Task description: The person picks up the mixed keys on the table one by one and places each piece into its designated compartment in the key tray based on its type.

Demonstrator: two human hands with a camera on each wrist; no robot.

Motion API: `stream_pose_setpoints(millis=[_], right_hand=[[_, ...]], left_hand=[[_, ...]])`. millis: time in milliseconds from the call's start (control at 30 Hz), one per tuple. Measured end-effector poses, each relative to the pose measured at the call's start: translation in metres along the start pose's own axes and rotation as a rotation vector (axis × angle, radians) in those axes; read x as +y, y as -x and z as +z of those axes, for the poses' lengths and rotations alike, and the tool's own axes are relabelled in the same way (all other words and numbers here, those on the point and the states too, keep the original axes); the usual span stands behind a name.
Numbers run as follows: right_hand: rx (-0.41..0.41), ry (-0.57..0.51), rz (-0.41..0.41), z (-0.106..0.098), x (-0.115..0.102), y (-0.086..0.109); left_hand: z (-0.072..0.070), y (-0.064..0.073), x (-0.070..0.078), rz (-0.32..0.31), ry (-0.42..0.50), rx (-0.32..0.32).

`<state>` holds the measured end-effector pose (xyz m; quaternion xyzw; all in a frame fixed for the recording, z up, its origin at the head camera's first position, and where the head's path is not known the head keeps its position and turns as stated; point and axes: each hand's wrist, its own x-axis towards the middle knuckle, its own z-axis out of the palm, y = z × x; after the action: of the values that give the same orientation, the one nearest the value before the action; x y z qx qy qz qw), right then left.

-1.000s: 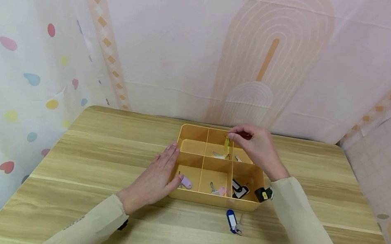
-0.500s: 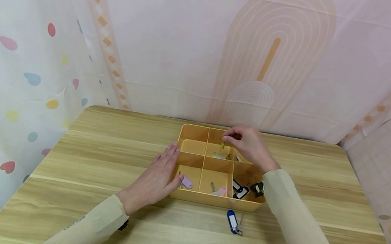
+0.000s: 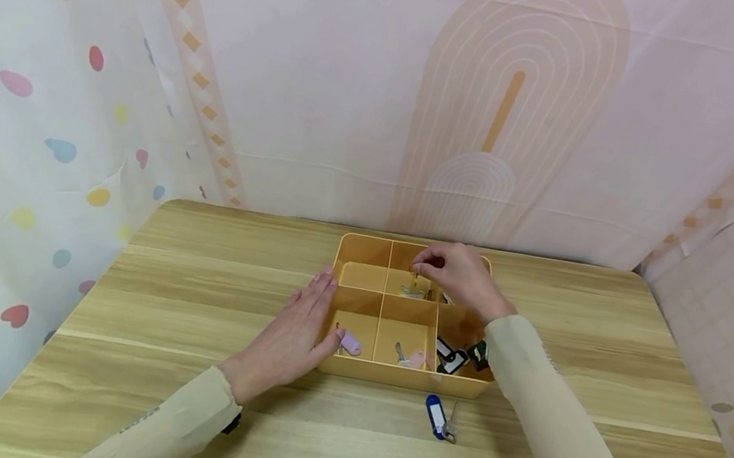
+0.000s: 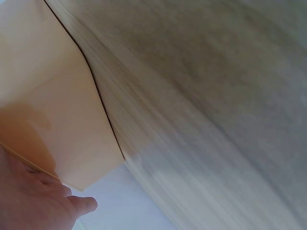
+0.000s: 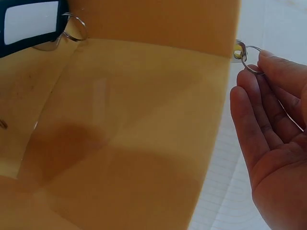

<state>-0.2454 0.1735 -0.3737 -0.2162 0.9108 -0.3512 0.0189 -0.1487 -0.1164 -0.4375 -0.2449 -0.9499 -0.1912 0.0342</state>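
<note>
My right hand (image 3: 466,278) pinches the metal ring of a yellow key tag (image 3: 414,278) over the back middle compartment of a yellow divided box (image 3: 402,377). In the right wrist view, thumb and fingertip hold that ring (image 5: 250,70), and only part of the tag shows past the box wall. Below it in that compartment lies a silver key (image 3: 411,292) beside another yellow tag. My left hand (image 3: 296,329) rests along the box's left side, fingers extended at the rim and thumb over the front left corner. The left wrist view shows its fingers (image 4: 41,196) against the wall.
A purple key tag (image 3: 349,342), a pink key tag (image 3: 417,359) and black key tags (image 3: 456,361) lie in the front compartments. A blue key tag (image 3: 435,416) with a key is on the wooden table (image 3: 211,238) before the box. A patterned curtain (image 3: 329,98) hangs behind.
My right hand has moved left and slightly down, bringing the yellow key tag lower into the back middle compartment. The left hand and the box stay put.
</note>
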Motion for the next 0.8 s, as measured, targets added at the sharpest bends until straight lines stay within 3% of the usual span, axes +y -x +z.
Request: stream_pose_setpoints(millis=[433, 633, 800], right_hand=[[-0.029, 0.011, -0.013, 0.007, 0.0, -0.001], [-0.053, 0.031, 0.01, 0.0, -0.005, 0.005], [-0.056, 0.038, -0.017, -0.008, -0.008, 0.013]], left_hand=[[-0.001, 0.001, -0.001, -0.005, 0.007, -0.004], [-0.002, 0.002, -0.002, -0.007, 0.009, -0.008], [-0.003, 0.001, -0.003, -0.002, -0.001, -0.011]])
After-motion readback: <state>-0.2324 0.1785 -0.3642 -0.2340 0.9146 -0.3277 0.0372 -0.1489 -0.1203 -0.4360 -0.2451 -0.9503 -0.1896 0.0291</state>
